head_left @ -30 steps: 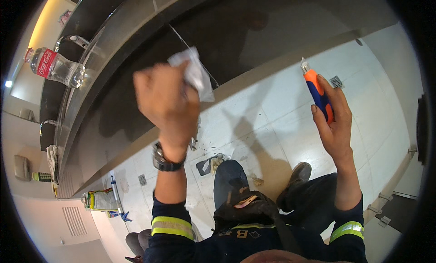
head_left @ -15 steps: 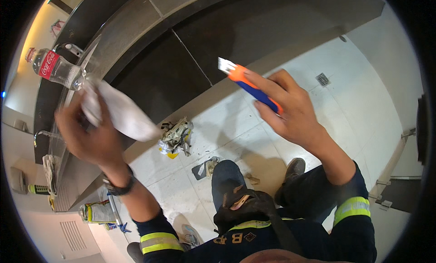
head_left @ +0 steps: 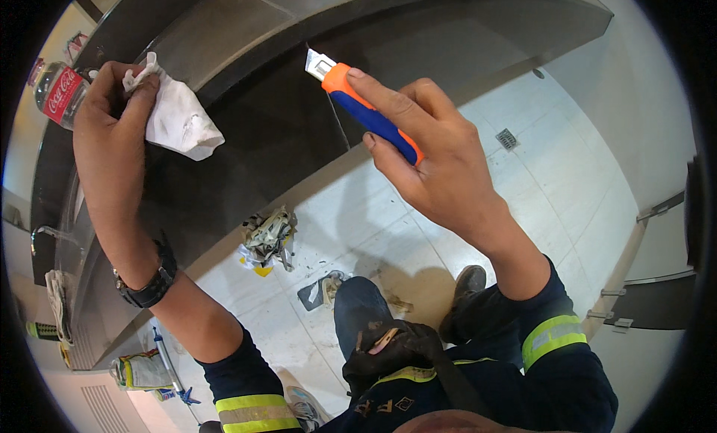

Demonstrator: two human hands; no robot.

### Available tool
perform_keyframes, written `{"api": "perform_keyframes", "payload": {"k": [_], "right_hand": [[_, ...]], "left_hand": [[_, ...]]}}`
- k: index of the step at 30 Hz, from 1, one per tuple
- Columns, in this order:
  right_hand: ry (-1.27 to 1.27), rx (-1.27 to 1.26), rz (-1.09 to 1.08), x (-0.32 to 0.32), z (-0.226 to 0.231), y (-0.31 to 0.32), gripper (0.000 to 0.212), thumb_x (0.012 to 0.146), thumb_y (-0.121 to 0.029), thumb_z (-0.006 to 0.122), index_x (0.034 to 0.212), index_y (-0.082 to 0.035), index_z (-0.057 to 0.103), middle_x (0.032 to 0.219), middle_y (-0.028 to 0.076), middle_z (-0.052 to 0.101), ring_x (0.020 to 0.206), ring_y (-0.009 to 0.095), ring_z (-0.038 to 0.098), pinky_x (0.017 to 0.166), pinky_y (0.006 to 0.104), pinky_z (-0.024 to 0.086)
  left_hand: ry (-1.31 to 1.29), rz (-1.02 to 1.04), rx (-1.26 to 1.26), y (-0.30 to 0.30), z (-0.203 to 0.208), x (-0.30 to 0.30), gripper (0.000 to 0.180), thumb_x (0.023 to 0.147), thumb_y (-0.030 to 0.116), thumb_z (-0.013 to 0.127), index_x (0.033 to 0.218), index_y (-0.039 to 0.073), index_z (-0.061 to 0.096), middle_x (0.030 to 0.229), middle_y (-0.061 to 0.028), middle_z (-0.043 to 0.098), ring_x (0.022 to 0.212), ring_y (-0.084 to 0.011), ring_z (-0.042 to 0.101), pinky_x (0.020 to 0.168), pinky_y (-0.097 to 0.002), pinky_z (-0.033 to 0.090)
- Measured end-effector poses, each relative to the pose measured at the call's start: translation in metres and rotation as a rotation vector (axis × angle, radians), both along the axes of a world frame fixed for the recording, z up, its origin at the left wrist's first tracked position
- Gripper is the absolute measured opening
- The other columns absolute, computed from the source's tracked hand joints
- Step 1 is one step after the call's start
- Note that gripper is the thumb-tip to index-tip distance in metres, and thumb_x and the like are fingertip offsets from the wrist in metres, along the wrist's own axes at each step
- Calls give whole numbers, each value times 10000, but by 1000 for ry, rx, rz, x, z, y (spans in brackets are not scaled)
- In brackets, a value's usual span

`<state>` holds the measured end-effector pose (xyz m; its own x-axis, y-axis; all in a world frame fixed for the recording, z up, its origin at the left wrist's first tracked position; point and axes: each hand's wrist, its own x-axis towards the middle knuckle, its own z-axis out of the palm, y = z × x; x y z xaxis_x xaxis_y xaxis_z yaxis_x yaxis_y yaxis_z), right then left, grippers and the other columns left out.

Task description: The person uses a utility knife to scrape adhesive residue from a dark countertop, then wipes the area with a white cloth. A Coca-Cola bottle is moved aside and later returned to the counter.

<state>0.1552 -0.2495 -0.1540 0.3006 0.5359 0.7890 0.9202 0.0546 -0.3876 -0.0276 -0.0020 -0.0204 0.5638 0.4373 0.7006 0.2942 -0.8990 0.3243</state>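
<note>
My right hand [head_left: 441, 153] is closed round an orange and blue utility knife [head_left: 371, 121], whose blade sticks out up and to the left in front of the dark counter front. My left hand [head_left: 116, 108] pinches a white cloth [head_left: 181, 123] by its upper corner, and the rest of the cloth hangs down to the right. Partly behind that hand stands a clear plastic bottle [head_left: 61, 97] with a red label, on the counter at the far left. The hand hides the bottle's lower end.
A dark stone counter [head_left: 216, 41] curves across the top, with a tap [head_left: 52, 231] at the left. Crumpled scraps [head_left: 267, 239] lie on the pale tiled floor below. A caulking gun [head_left: 170, 366] and a bag [head_left: 138, 372] sit lower left, a floor drain [head_left: 507, 139] right.
My left hand has moved up and left with the cloth, partly covering the bottle. My right hand has shifted left and slightly up in the picture, still holding the knife.
</note>
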Motion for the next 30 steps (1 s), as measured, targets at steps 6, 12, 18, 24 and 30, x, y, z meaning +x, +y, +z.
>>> {"api": "perform_keyframes", "payload": {"k": [6,12,18,24,30], "right_hand": [[64,-82,-48,-7,5,-5,619,895,-53,709,1488,-194,604,984,122,613,823,228,639,691,337,536],[96,-108,-38,-9,-7,-2,599,914,-84,695,1497,-181,593,957,132,595,785,218,620,664,329,519],[153,-229,-20,-14,-22,-13,607,912,-75,699,1501,-172,588,934,120,577,773,220,606,659,333,502],[91,-95,31,-7,-41,-13,629,940,-120,707,1540,-217,542,943,126,589,653,200,606,574,318,501],[51,-72,-6,-2,-9,-4,611,898,-91,691,1498,-147,589,940,122,593,770,199,590,666,313,497]], "left_hand": [[18,0,23,3,-1,0,198,1006,206,685,1029,9,688,871,-14,688,787,-56,594,731,-241,457],[35,-30,34,7,1,-6,219,1022,226,671,1071,15,702,873,-19,702,783,-63,622,734,-249,467],[45,0,30,7,0,-6,250,1025,242,673,1128,17,713,914,-43,723,792,-79,642,742,-254,475],[8,6,63,7,-2,-4,266,1021,242,679,1134,4,711,928,-57,723,803,-87,649,747,-258,480],[61,10,70,11,2,-6,242,1022,224,681,1115,2,710,922,-48,720,800,-76,641,736,-242,470]]}}
